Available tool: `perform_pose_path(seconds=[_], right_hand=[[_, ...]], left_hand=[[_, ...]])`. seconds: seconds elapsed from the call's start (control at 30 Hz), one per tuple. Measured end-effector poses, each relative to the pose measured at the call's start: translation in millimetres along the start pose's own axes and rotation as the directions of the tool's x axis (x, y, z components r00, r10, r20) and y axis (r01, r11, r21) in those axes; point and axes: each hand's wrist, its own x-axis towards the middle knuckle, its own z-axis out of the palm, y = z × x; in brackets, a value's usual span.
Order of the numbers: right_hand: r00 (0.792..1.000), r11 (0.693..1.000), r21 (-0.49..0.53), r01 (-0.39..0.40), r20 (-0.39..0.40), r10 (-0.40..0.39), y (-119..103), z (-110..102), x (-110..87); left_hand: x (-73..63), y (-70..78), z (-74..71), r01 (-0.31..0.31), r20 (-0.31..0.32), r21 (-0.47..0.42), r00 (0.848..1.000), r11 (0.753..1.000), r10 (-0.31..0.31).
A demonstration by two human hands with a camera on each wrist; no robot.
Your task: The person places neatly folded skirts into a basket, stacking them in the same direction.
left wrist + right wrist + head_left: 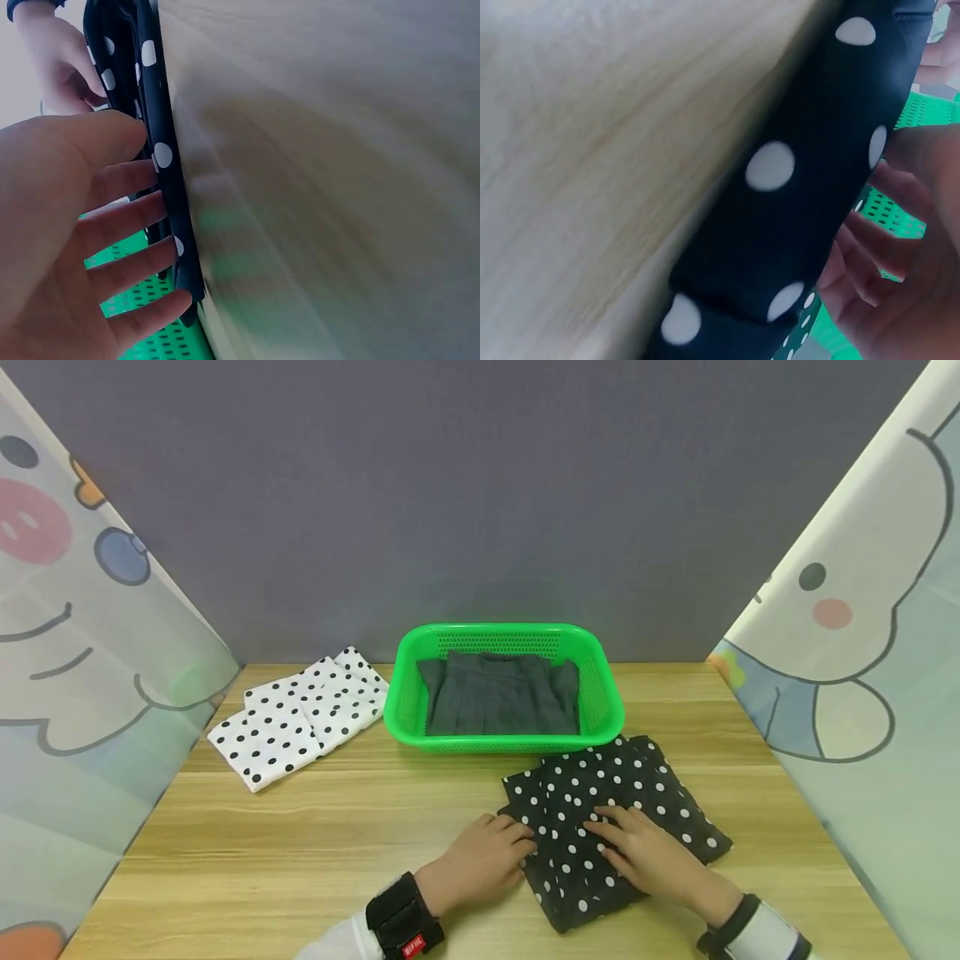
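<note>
A folded black garment with white polka dots (558, 802) lies on the wooden table (315, 852), in front of the green basket. At its left edge is my left hand (483, 860); in the left wrist view its spread fingers (131, 240) reach the cloth's edge, the thumb nearer the top. My right hand (648, 856) rests over the right part of the garment, fingers spread and slightly bent. Close up in the right wrist view, the dotted cloth (810, 187) shows a fold, with the right hand (900, 262) beside it.
Behind the garment stands a green perforated basket (504, 743) holding a folded dark grey garment (502, 693). A folded white cloth with black dots (300, 718) lies to its left. A grey panel (480, 510) rises behind the table, with cartoon-printed sheets on both sides.
</note>
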Motion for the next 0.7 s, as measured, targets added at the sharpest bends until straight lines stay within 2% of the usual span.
perform_pose_path(seconds=[0.2,0.43,0.7], right_hand=[[1.0,0.999,0.011,0.03,-0.011,-0.03,-2,0,0.1],[0.996,0.999,-0.008,0.045,-0.072,-0.046,-1,0,0.0],[0.996,0.999,-0.037,0.012,-0.092,-0.015,4,-1,-1.3]], left_hand=[[-11.8,-7.2,0.0,0.013,-0.004,-0.008,1.0,1.0,-0.013],[-26.6,-18.8,-3.8,0.033,-0.011,-0.029,0.999,0.999,-0.034],[-48.8,-34.4,-9.9,0.097,0.046,-0.054,0.994,0.994,-0.095]])
